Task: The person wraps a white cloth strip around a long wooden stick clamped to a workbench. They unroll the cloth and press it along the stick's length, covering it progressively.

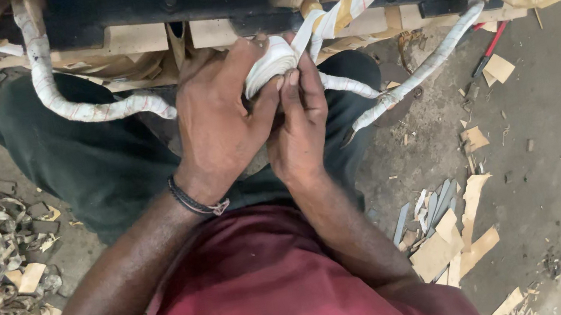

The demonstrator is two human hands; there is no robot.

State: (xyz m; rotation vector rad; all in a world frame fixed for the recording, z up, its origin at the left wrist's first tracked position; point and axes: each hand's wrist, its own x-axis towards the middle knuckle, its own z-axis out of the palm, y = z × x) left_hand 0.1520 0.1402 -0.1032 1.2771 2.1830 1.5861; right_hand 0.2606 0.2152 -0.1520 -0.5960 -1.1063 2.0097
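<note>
between the knees, under the dark frame (129, 14), left hand (217, 126) and right hand (300, 129) closed, fingers (248, 56) wrapped tight around a white tape roll (269, 64).

Matt white cloth tape roll (270, 64); cloth-wrapped leads (80, 109), rough. Tan paper strips (447, 247), dull. Rough grey concrete floor (559, 162). Braided cord bracelet (195, 202). Matt maroon cloth shirt (263, 291).

One head-worn camera looks steeply down, close over the lap, facing a probably floor-level workbench edge (132, 39)
</note>
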